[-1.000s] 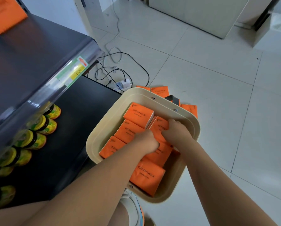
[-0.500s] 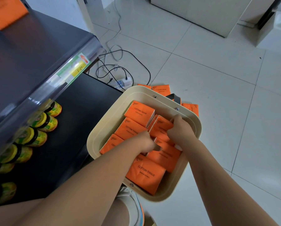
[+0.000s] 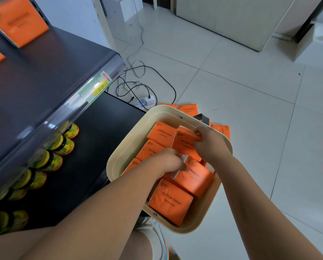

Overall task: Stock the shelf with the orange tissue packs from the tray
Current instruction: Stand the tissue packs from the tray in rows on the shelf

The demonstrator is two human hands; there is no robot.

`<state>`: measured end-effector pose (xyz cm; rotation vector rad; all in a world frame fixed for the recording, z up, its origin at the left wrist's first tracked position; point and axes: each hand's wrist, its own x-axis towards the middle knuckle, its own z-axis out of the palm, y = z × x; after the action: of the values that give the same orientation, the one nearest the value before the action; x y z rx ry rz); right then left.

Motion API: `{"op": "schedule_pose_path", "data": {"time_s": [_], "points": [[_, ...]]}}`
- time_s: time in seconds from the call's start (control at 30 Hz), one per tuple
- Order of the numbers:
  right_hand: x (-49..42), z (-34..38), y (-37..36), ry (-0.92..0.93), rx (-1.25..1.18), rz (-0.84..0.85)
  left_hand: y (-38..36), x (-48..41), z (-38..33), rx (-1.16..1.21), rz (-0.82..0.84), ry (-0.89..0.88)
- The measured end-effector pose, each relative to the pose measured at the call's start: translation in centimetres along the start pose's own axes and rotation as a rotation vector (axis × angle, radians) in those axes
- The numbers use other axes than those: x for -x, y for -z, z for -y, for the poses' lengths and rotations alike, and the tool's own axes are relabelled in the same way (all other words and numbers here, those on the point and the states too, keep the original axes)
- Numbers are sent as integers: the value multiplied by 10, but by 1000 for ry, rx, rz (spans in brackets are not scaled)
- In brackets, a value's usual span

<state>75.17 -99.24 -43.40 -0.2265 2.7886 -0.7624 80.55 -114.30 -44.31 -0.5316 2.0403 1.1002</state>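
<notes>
A beige tray [image 3: 130, 141] on the floor holds several orange tissue packs marked COTTON TISSUE. My right hand [image 3: 210, 142] grips one orange pack [image 3: 185, 145] at its far edge and tilts it up out of the pile. My left hand [image 3: 168, 161] pinches the white end of another pack [image 3: 194, 178] that is also lifted off the pile. A further pack [image 3: 171, 202] lies flat at the tray's near end. On the dark shelf [image 3: 44, 76] at the left, two orange packs [image 3: 19, 21] stand at the back.
Below the shelf, a row of yellow-green jars [image 3: 62, 148] lines the lower board. More orange packs [image 3: 188, 109] lie on the tiled floor behind the tray. Cables and a power strip [image 3: 146, 101] sit on the floor by the shelf's end. My shoe [image 3: 157, 239] is under the tray's near edge.
Both hands have risen a little, lifting their packs up from the pile. The right hand's pack is now tilted upward, and the view has swung up toward the shelf.
</notes>
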Motion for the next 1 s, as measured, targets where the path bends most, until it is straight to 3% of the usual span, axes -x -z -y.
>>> {"op": "schedule_pose_path", "data": {"time_s": [0.27, 0.47, 1.0], "points": [[-9, 32, 37, 155, -115, 13, 47, 43, -3, 360, 7, -55], [-11, 79, 68, 299, -174, 0, 90, 96, -2, 352, -25, -114], [16, 230, 115, 647, -206, -98, 178, 238, 30, 559, -425, -405]]}}
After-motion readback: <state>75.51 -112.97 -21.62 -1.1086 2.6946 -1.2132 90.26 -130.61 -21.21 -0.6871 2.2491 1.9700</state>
